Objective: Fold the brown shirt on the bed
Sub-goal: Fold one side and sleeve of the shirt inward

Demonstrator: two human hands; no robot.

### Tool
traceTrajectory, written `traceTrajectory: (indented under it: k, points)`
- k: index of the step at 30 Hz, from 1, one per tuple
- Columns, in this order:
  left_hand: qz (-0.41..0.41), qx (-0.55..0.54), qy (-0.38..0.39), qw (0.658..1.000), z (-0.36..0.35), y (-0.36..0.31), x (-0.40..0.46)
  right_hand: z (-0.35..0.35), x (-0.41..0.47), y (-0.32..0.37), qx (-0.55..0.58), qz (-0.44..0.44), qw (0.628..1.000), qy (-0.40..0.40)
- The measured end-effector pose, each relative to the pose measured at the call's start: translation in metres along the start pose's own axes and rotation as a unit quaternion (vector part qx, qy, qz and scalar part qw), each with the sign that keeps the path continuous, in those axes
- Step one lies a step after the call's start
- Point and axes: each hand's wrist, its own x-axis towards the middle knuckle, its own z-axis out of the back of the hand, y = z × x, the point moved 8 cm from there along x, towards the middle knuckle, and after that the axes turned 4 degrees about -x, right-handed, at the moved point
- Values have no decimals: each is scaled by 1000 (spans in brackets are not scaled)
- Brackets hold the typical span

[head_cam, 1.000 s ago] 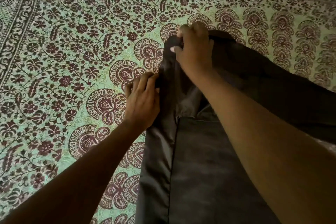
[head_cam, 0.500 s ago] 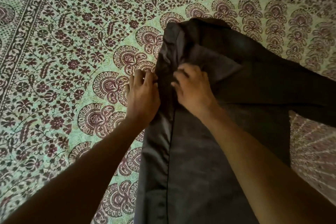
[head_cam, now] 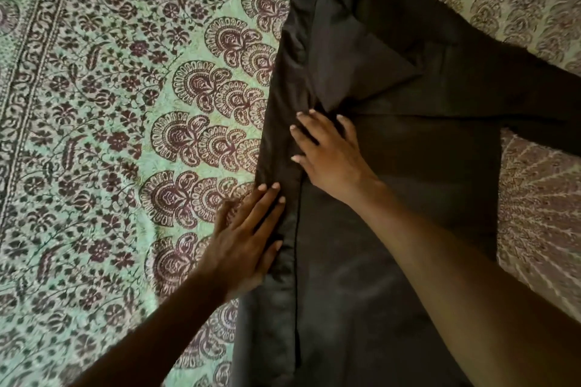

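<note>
The dark brown shirt lies spread on the bed, its long body running from the bottom of the view up to the top centre. One sleeve stretches off to the right edge. A narrow strip along its left side is folded over. My left hand lies flat with straight fingers on that folded left edge. My right hand presses flat on the shirt's middle, just below a triangular fold of cloth, fingers spread.
The bed is covered by a green sheet printed with maroon flowers and paisley fans. A paler pink patterned area shows to the right of the shirt, under the sleeve.
Both hands let go of the pinched cloth near the shirt's top and slid down toward me. They now lie flat on the fabric, and the folded-over top part rests on the shirt.
</note>
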Motion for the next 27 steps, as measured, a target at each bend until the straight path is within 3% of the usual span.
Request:
traceTrajectory:
  k: [2,6,9,15,22,24,27]
  points:
    - [-9,1,25,1000,-8,-6,-21,3,-15,7,14,-11,1000,7]
    - [-34,6,46,998,-18,-19,-60,-4,-62,63,29,101,994,14]
    - [-58,2,49,997,-24,-23,-84,-11,-100,83,36,37,999,3]
    - [-131,23,96,986,-41,-24,-130,-14,-165,108,41,-6,999,6]
    - [-188,26,141,972,-45,-34,-172,-17,-230,141,30,-26,995,95]
    - [-235,10,121,964,-41,-39,-179,-16,-237,148,37,-24,994,98]
    - [-263,-15,18,965,-17,-39,-163,3,-224,133,66,-63,995,40]
